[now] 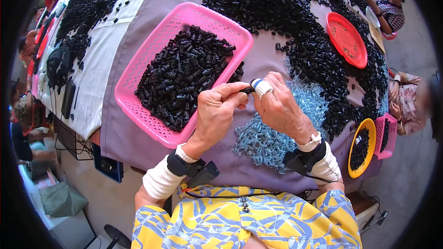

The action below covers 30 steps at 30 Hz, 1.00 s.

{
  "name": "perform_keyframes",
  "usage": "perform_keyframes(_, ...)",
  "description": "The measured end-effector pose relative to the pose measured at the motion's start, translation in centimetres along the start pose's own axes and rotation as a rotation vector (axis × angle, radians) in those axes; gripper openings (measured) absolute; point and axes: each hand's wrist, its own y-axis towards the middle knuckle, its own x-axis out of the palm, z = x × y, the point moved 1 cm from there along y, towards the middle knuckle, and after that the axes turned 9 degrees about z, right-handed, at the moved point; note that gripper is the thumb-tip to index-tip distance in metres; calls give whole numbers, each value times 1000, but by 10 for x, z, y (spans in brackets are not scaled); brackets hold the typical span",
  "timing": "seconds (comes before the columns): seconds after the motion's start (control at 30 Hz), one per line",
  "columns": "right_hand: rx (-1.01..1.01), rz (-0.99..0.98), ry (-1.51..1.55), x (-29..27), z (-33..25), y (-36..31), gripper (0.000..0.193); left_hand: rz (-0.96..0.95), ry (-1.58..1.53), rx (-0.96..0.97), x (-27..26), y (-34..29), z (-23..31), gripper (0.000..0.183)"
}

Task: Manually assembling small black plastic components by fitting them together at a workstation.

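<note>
My left hand (215,113) pinches a small black plastic piece (248,90), like part of a cord lock, between thumb and fingertips. Closed at the other end of that piece is my right hand (285,110); a white finger sleeve (261,87) with a blue stripe covers one finger. The fingers hide most of the piece. To the left, a pink perforated basket (131,80) holds a heap of black cord-lock pieces (180,74), its near right side beside my left wrist. Under and beside my right hand spreads a pile of small shiny metal springs (265,143).
Loose black pieces (258,2) heap across the far side of the mauve cloth (152,18). On the right are a red tray (346,41), a yellow bowl (353,168) and a smaller pink basket (390,140). People sit along the table at right and left.
</note>
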Motion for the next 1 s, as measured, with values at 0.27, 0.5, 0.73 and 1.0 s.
perform_keyframes(0.27, 48, -10, 90, 0, -4, 2, 9, 25, 127, 180, -2, -2, 0, 24)
perform_keyframes(0.5, 11, -14, 36, 1, -5, 7, 7, 17, 226, 171, -6, -2, 2, 22)
perform_keyframes(0.73, -103, -33, -80, 1, -2, 5, 8, -8, 7, -20, -6, -2, 2, 21)
perform_keyframes(1.0, 139, -34, 151, 4, -4, 9, 6, 48, 157, 169, -7, -1, 0, 21)
